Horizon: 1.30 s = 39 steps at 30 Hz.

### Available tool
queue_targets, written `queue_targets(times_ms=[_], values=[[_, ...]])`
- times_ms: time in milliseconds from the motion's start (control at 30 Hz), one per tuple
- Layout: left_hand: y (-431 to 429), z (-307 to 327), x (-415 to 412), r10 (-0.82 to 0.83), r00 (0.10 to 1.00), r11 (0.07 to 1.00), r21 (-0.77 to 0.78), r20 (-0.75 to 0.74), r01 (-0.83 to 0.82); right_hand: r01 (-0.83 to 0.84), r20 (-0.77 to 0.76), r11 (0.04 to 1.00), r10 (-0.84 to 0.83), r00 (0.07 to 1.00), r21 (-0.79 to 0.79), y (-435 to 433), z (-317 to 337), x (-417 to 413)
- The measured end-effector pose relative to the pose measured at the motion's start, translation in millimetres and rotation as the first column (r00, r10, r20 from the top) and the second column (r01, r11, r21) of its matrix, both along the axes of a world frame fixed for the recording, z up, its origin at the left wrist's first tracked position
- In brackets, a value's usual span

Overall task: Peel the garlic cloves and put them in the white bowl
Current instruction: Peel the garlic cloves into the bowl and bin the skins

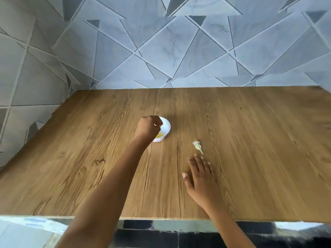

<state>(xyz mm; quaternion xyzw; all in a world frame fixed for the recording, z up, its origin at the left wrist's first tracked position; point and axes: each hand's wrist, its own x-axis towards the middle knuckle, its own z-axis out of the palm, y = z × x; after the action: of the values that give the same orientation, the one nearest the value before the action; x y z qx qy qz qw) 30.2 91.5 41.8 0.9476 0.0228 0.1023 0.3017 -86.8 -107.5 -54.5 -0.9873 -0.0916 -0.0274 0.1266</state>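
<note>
A small white bowl [166, 127] stands near the middle of the wooden table [250, 140], with something pale yellow inside. My left hand [147, 128] hovers over the bowl's left side and hides part of it. Its fingers are curled, and the fingertips pinch a small pale piece that looks like a garlic clove. An unpeeled garlic clove [197, 145] with papery skin lies on the table to the right of the bowl. Just below that clove is my right hand [201, 178], fingers straight and spread, low over the table, fingertips a short way from the clove.
A tiled wall with a triangle pattern rises behind the table and along its left side. The table's front edge runs across the bottom of the view, with dark floor tiles below it.
</note>
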Motion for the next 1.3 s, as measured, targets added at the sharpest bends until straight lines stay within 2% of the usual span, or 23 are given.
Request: queue_targets(times_ms=[100,200,300,367,400,467,533,600,633,700,867,933,967,1033,1100,1200,1300], values=[[-3.1,-9.2,27.1,0.033,0.972,0.990,0.142,-0.235,0.001,0.010,-0.001,1.000,-0.010,1.000,0.005,0.3,5.1,-2.2],[-3.0,-13.5,37.7,0.017,0.939,0.961,0.264,-0.343,0.079,0.013,0.006,1.000,-0.013,1.000,0.027,-0.7,2.4,-1.3],[-0.5,-16.9,36.0,-0.020,0.966,0.962,0.260,-0.257,0.089,-0.001,0.049,0.998,-0.002,0.999,0.055,-1.8,1.2,-3.1],[-6.1,-12.9,29.8,-0.012,0.995,0.982,0.189,-0.102,0.031,-0.019,0.067,0.993,0.011,0.998,0.121,-1.3,2.4,-3.4],[-15.3,-11.4,26.8,-0.076,0.997,0.984,0.162,-0.022,0.079,-0.005,0.069,0.980,-0.009,0.998,0.200,-2.3,2.4,-3.8],[-37.7,-9.0,15.0,-0.322,0.946,0.942,0.119,0.047,0.315,0.057,0.070,0.933,-0.087,0.994,0.355,-6.1,3.9,-4.1],[-61.0,-14.2,6.1,-0.589,0.808,0.800,0.159,0.026,0.578,0.126,0.091,0.892,-0.183,0.979,0.434,-13.8,5.9,-5.3],[-76.8,-27.3,5.9,-0.706,0.707,0.672,0.274,-0.046,0.688,0.164,0.107,0.878,-0.235,0.966,0.450,-23.4,8.5,-4.5],[-81.8,-33.6,7.8,-0.714,0.694,0.637,0.321,-0.097,0.701,0.183,0.087,0.868,-0.250,0.964,0.462,-27.1,9.1,-3.5],[-90.9,-44.2,10.9,-0.699,0.696,0.612,0.367,-0.162,0.701,0.188,0.068,0.858,-0.250,0.966,0.478,-35.5,8.2,-0.6],[-97.2,-51.8,12.9,-0.666,0.736,0.655,0.376,-0.123,0.655,0.137,0.040,0.838,-0.185,0.982,0.528,-47.0,13.4,10.3],[-95.2,-51.8,11.7,-0.626,0.778,0.749,0.240,-0.048,0.617,0.131,0.013,0.784,-0.175,0.985,0.606,-49.7,16.7,19.7],[-94.8,-50.3,9.1,-0.596,0.803,0.799,0.094,-0.002,0.594,0.138,-0.016,0.734,-0.171,0.985,0.665,-50.0,18.5,25.0],[-97.2,-42.9,0.2,-0.495,0.868,0.836,-0.256,0.029,0.485,0.189,-0.127,0.572,-0.147,0.981,0.798,-50.6,25.3,37.5],[-98.4,-35.6,-9.6,-0.395,0.917,0.799,-0.514,-0.056,0.313,0.260,-0.246,0.371,-0.086,0.965,0.891,-48.2,34.2,50.4],[-97.4,-29.1,-20.2,-0.393,0.907,0.718,-0.667,-0.152,0.199,0.328,-0.333,0.144,0.011,0.943,0.934,-43.3,44.8,62.4],[-92.5,-24.3,-25.7,-0.383,0.907,0.685,-0.713,-0.174,0.153,0.341,-0.345,0.068,0.049,0.937,0.938,-38.4,45.8,66.4]])
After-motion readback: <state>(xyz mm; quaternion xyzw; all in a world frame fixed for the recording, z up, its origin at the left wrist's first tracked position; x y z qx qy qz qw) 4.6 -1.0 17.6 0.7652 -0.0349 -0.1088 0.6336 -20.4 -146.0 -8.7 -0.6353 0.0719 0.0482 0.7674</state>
